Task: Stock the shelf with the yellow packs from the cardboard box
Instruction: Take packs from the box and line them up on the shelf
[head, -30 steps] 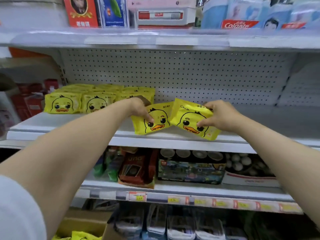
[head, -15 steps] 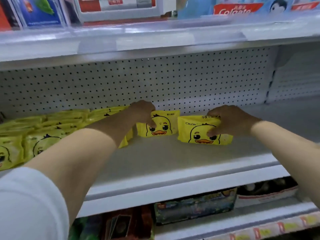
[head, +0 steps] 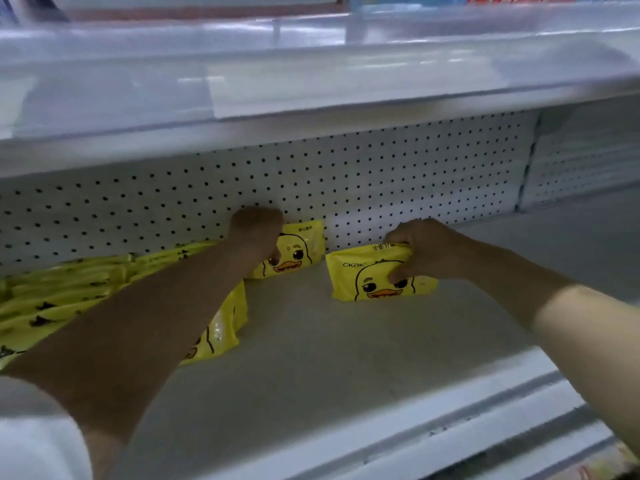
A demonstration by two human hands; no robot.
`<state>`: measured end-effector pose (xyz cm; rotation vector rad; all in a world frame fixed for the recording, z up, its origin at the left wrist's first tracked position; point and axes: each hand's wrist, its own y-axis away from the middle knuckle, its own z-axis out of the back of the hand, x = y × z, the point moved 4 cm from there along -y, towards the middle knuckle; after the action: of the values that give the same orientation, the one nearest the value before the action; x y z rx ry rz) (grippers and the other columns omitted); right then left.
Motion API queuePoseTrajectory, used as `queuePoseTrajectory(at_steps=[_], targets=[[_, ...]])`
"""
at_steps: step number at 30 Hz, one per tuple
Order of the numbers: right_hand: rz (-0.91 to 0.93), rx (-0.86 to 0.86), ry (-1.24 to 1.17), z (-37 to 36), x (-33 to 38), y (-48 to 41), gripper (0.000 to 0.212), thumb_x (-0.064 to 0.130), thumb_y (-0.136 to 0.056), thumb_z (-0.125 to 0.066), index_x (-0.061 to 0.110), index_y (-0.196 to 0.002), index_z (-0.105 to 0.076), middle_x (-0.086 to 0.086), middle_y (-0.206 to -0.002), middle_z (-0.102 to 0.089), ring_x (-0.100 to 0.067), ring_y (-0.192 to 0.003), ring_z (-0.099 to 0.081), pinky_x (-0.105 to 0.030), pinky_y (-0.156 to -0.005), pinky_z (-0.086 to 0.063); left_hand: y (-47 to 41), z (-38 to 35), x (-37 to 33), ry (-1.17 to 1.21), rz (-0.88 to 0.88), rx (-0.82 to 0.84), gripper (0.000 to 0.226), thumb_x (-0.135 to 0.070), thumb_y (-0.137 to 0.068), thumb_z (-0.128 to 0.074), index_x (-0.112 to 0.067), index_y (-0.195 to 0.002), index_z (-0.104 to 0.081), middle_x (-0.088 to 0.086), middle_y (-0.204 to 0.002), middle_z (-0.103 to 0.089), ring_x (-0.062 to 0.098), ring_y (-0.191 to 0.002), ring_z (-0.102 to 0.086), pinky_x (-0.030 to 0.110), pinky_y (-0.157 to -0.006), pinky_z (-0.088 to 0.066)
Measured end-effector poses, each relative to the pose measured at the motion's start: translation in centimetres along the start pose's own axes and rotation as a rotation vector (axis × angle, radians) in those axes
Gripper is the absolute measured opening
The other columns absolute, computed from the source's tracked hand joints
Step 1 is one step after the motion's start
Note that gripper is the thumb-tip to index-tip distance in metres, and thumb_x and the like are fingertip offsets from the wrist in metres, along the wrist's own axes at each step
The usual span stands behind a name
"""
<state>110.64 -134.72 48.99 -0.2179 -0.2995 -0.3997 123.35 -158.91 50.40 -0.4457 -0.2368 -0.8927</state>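
Pack L [head: 298,254]: yellow soft glossy pouch w/ duck-face print, standing upright at the back of the shelf [head: 311,368], against the pegboard [head: 156,202].
Pack R [head: 367,282]: same kind, rectangular, standing upright just beside pack L w/ a gap between them, sitting a bit fwd of the pegboard.
Left hand [head: 256,233]: fingers curling over pack L's top-left edge, grasping it.
Right hand [head: 426,251]: grasping pack R at its top-right, thumb pressing the front, fingers wrapping the top edge.
Count: 2 packs in hands, 1 each.
Stocked packs [head: 62,299]: yellow, lying overlapped in rows at left; exact no. can't tell, forearm covering some.
Shelf: flat matte white metal.
Pegboard: white w/ a grid of small dark holes.
Upper shelf [head: 311,81]: white, w/ clear plastic strip along its front.
Sleeve [head: 34,441]: white fabric, showing bottom-left.
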Motion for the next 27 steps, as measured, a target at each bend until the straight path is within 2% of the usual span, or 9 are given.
queuePoseTrajectory(at_steps=[3, 6, 8, 10, 13, 15, 19, 23, 27], targets=[[0.01, 0.01, -0.025, -0.2, 0.2, -1.1, 0.041, 0.032, -0.068, -0.088, 0.029, -0.101, -0.065, 0.02, -0.085, -0.054, -0.008, -0.084, -0.053, -0.019, -0.063, -0.039, 0.0, -0.4, -0.6, -0.051, 0.012, -0.097, 0.065, -0.037, -0.062, -0.09, -0.012, -0.111, -0.055, 0.002, -0.088, -0.059, 0.022, -0.078, -0.06, 0.03, -0.061, -0.043], [0.015, 0.03, -0.021, -0.4, 0.5, -2.0, 0.045, 0.032, -0.068, -0.088, 0.024, -0.107, -0.067, 0.017, -0.089, -0.055, -0.01, -0.089, -0.054, -0.024, -0.069, -0.042, 0.0, -0.8, -0.5, -0.085, 0.038, -0.119, 0.085, -0.038, -0.066, -0.088, -0.009, -0.132, -0.042, 0.008, -0.12, -0.054, 0.025, -0.103, -0.06, 0.035, -0.074, -0.05], [0.019, 0.032, -0.022, -0.5, 0.7, -2.6, 0.051, 0.032, -0.068, -0.088, 0.021, -0.114, -0.068, 0.016, -0.094, -0.054, -0.009, -0.093, -0.053, -0.024, -0.074, -0.041, 0.2, 0.1, -0.5, -0.048, -0.015, -0.136, 0.073, -0.045, -0.075, -0.079, -0.011, -0.129, -0.046, 0.009, -0.125, -0.048, 0.028, -0.11, -0.053, 0.038, -0.079, -0.049], [0.026, 0.034, -0.021, -0.7, 1.1, -3.2, 0.051, 0.032, -0.068, -0.088, 0.02, -0.113, -0.068, 0.015, -0.094, -0.055, -0.01, -0.093, -0.052, -0.024, -0.074, -0.042, 0.5, 1.6, -0.9, 0.214, -0.184, -0.121, 0.053, -0.059, -0.082, -0.066, -0.014, -0.109, -0.057, 0.006, -0.112, -0.055, 0.026, -0.103, -0.054, 0.036, -0.074, -0.046], [0.054, 0.058, -0.055, -1.3, 2.2, -4.6, 0.037, 0.029, -0.067, -0.089, 0.024, -0.097, -0.069, 0.011, -0.087, -0.062, -0.01, -0.086, -0.058, -0.025, -0.069, -0.046, 1.7, 3.2, -1.8, 0.682, -0.325, 0.067, 0.056, -0.074, -0.074, -0.059, -0.022, -0.094, -0.063, -0.003, -0.093, -0.066, 0.015, -0.085, -0.063, 0.032, -0.073, -0.052], [0.069, 0.07, -0.082, -2.0, 3.3, -5.8, 0.035, 0.028, -0.066, -0.089, 0.029, -0.092, -0.067, 0.013, -0.086, -0.064, -0.008, -0.083, -0.059, -0.022, -0.066, -0.046, 2.2, 3.0, -2.1, 0.608, -0.361, 0.126, 0.06, -0.077, -0.062, -0.067, -0.027, -0.095, -0.061, -0.006, -0.093, -0.064, 0.009, -0.083, -0.059, 0.029, -0.07, -0.05], [0.129, 0.018, -0.101, -3.4, 5.5, -8.2, 0.058, 0.03, -0.067, -0.089, 0.02, -0.12, -0.066, 0.002, -0.11, -0.065, -0.014, -0.101, -0.059, -0.03, -0.085, -0.051, 2.3, 1.8, -0.4, 0.34, -0.278, 0.064, 0.04, -0.054, -0.069, -0.08, -0.029, -0.084, -0.051, -0.004, -0.083, -0.049, 0.011, -0.075, -0.043, 0.027, -0.053, -0.025], [0.147, -0.093, -0.158, -3.3, 5.8, -9.6, 0.047, 0.022, -0.069, -0.087, 0.016, -0.109, -0.063, -0.005, -0.104, -0.064, -0.022, -0.096, -0.061, -0.032, -0.076, -0.052, 2.5, 0.5, 2.4, 0.271, -0.163, 0.055, 0.039, -0.055, -0.071, -0.077, -0.027, -0.084, -0.053, -0.001, -0.087, -0.056, 0.022, -0.095, -0.054, 0.029, -0.064, -0.031], [0.118, -0.152, -0.095, -3.7, 5.8, -10.9, 0.038, 0.025, -0.071, -0.083, 0.02, -0.101, -0.06, -0.008, -0.098, -0.067, -0.026, -0.088, -0.063, -0.038, -0.073, -0.054, 2.5, 0.0, 3.7, 0.203, -0.074, 0.051, 0.048, -0.059, -0.073, -0.073, -0.024, -0.105, -0.063, 0.002, -0.105, -0.06, 0.024, -0.109, -0.049, 0.032, -0.08, -0.035]])
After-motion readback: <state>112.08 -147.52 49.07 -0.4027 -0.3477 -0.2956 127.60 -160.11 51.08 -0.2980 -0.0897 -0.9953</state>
